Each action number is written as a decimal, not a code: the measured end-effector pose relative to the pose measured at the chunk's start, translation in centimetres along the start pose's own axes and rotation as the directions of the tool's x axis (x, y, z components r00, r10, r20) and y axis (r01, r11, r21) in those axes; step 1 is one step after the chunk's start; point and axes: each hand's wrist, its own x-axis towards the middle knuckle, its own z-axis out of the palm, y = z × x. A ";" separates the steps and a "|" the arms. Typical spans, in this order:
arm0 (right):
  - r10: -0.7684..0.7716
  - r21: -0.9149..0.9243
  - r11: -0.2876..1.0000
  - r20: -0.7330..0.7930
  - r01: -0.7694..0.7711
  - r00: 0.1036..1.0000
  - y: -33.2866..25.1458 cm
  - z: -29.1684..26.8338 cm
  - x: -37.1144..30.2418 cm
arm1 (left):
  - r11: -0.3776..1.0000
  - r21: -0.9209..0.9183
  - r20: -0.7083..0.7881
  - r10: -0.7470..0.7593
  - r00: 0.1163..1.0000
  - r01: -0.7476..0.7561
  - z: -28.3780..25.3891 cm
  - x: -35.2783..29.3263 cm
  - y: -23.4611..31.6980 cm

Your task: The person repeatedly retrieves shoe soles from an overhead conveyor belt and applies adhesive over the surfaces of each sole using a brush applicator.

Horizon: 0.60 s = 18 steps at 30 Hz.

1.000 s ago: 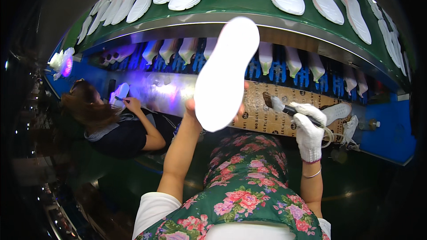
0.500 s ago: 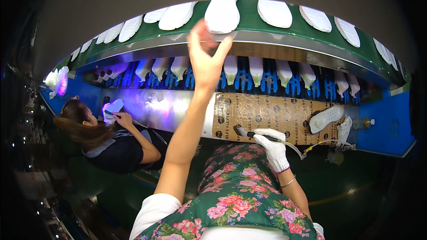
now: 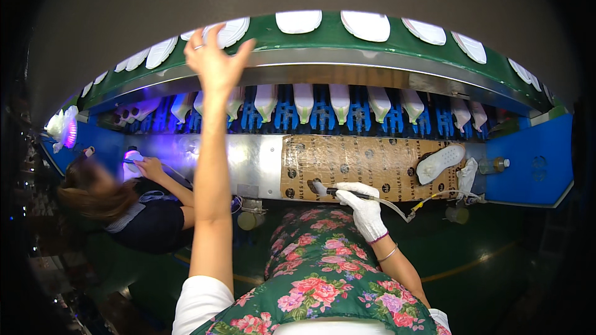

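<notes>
My bare left hand is raised over the metal front edge of the green belt, its fingers spread apart and nothing gripped. Beyond its fingertips lies a white shoe sole, partly hidden by them; I cannot tell if they touch. A white knitted glove covers my right hand, which is closed around a dark-handled brush. The brush's pale bristles lie just above the brown-papered worktop, and a thin hose runs from its rear end. To its right a white sole rests on the paper.
Further white soles line the belt. Under it, white shoe forms hang among blue holders. A crumpled white cloth and a clear bottle are at the right. At the left, a co-worker brushes a sole under purple light.
My left hand has moved left along the belt, away from one sole's edge to another sole. The right hand still holds the brush over the worktop. The whole view has shifted slightly.
</notes>
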 end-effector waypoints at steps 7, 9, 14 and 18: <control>0.096 0.167 0.982 -0.053 -0.086 0.994 -0.8 -0.4 1.2 | 0.432 -0.822 0.335 -0.163 0.928 0.372 -6.3 -5.5 -9.6; 0.038 0.252 0.967 -0.051 -0.024 0.998 -1.6 -0.5 2.0 | 0.657 -0.717 0.142 -0.190 0.972 0.233 -9.8 -8.7 -11.0; -0.102 0.487 0.872 0.071 0.055 0.992 -5.9 -0.6 2.7 | 0.309 -0.855 0.067 -0.730 0.680 0.417 -17.0 -10.5 -8.7; -0.261 0.331 0.926 0.209 0.183 0.942 -10.0 2.3 0.8 | -0.073 -0.739 0.534 -0.670 0.516 0.669 -15.9 -13.9 -6.0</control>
